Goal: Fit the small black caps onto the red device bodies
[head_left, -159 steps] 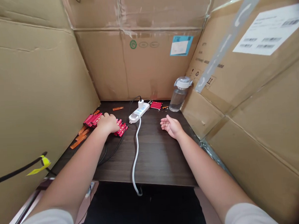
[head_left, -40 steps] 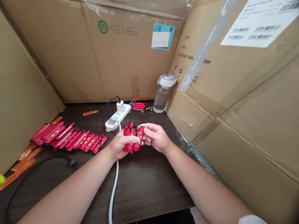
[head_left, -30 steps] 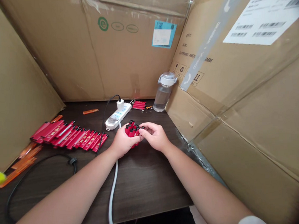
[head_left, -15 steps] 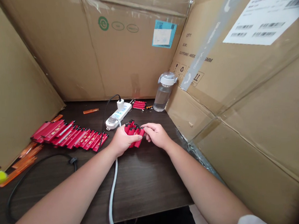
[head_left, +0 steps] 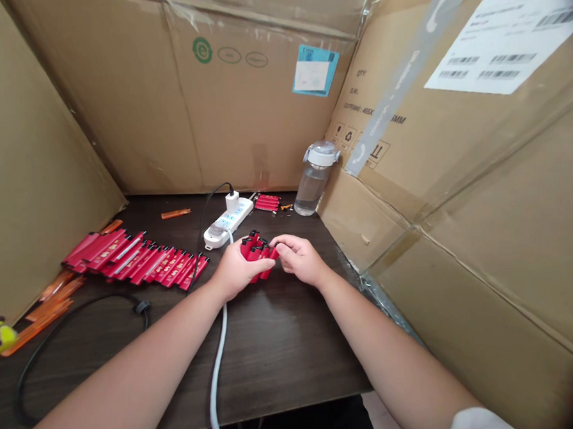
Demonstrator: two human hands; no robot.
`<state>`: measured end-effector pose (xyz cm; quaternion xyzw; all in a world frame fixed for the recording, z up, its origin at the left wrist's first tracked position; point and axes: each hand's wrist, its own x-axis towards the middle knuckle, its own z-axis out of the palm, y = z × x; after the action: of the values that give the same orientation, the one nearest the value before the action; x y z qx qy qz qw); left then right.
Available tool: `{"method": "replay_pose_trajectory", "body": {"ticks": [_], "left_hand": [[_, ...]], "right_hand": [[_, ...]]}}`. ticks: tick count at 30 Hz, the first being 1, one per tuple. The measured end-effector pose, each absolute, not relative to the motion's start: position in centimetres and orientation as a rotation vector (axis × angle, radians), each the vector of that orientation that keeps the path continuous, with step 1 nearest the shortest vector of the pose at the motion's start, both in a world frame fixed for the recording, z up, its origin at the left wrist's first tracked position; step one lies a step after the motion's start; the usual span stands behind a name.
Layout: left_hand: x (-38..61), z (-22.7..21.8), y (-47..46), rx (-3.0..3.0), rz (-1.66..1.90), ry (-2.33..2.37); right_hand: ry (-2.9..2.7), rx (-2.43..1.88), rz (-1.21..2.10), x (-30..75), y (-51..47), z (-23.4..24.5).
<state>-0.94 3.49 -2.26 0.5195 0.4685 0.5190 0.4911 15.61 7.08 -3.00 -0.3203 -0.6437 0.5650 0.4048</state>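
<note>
A tight bunch of red lighters (head_left: 257, 250) with black tops stands between my hands on the dark wooden desk (head_left: 274, 343). My left hand (head_left: 235, 273) wraps the bunch from the left and hides its lower part. My right hand (head_left: 299, 259) presses its fingertips against the bunch's right side. A long overlapping row of red lighters (head_left: 130, 260) lies on the desk to the left of my left hand. A few orange lighters (head_left: 46, 309) lie further left.
A white power strip (head_left: 228, 224) with a plugged-in charger stands behind my hands, its white cable (head_left: 216, 372) running toward me. A black cable (head_left: 71, 322) loops at left. A clear water bottle (head_left: 314, 180) stands at the back right. Cardboard walls surround the desk.
The bunch has gone from held upright above the desk to lower, gathered tighter between my hands. My hands have closed in around it, and the view has shifted slightly.
</note>
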Motion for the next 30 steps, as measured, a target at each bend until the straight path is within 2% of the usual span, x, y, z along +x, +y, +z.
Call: {"method": "replay_pose_trajectory", "body": {"ticks": [3,6,11,15,23,30], "left_hand": [[-1.3,-2.5,3.7,1.122,1.132,0.935],[-1.3,-2.4,3.8,1.18,1.083,0.921],[-0.8,-2.5,3.8,1.495,1.257,1.327],[-0.4,-2.9,3.6,1.597,1.273,1.414],[0.5,-2.4,3.0,1.611,1.216,1.498],[1.1,-2.3,2.7,1.438,1.165,1.518]], "right_hand": [[-1.534,-0.705,1.574,15.7,7.0,-2.8],[-1.596,-0.74,1.537,15.6,7.0,-2.9],[-1.751,-1.005,1.081,15.0,7.0,-3.3],[-2.014,-1.056,0.689,14.7,6.8,-3.3],[-2.028,-1.095,0.484,14.0,7.5,-4.3],[-2.009,-1.312,0.314,13.5,7.4,-4.2]]}}
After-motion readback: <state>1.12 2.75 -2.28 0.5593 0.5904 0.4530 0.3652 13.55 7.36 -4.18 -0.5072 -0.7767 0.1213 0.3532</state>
